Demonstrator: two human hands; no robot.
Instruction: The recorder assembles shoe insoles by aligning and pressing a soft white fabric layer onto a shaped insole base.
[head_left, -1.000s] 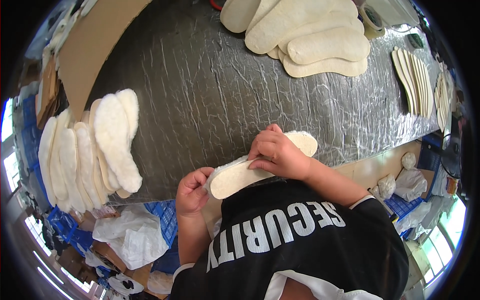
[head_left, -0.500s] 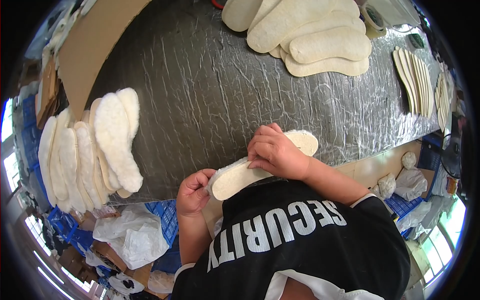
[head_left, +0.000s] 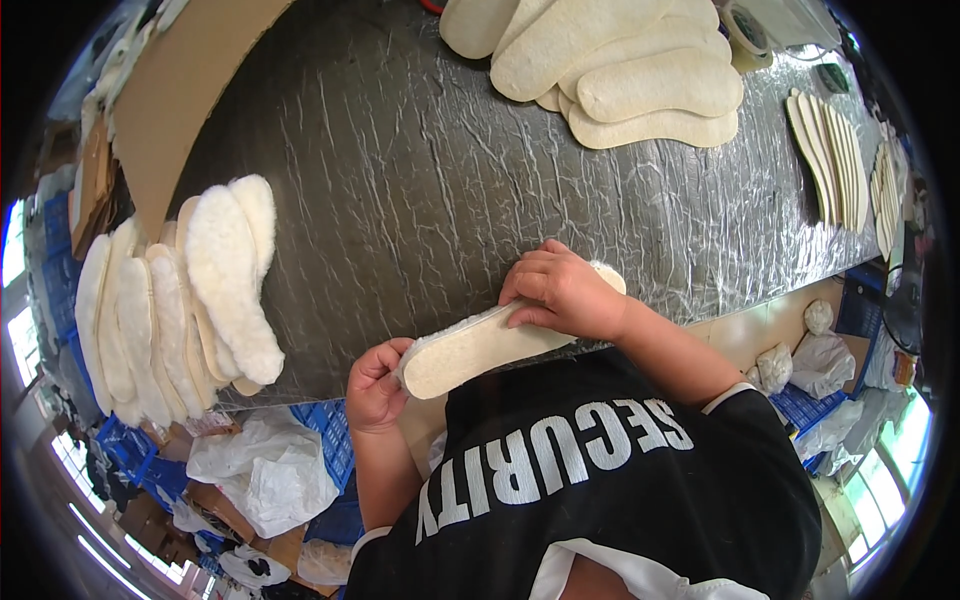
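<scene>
A cream insole (head_left: 470, 352) with a fleecy edge lies across the near edge of the table, its smooth side up. My left hand (head_left: 378, 382) pinches its left end between thumb and fingers. Over the right half, my right hand (head_left: 566, 290) is closed around the insole, thumb on the smooth face and fingers along the far edge. The insole's right tip shows beyond that hand. Parts of both hands' fingertips are hidden behind the insole.
Fluffy white insoles (head_left: 235, 270) stand in a row at the left, beside a cardboard sheet (head_left: 190, 90). A pile of flat cream insoles (head_left: 655, 85) lies at the far side. More insoles (head_left: 828, 160) are fanned at the right. The table (head_left: 390, 200) has a wrinkled plastic cover.
The insole has shifted slightly left and its smooth face shows more broadly. My left hand moved a little left with it; my right hand now sits nearer its right tip.
</scene>
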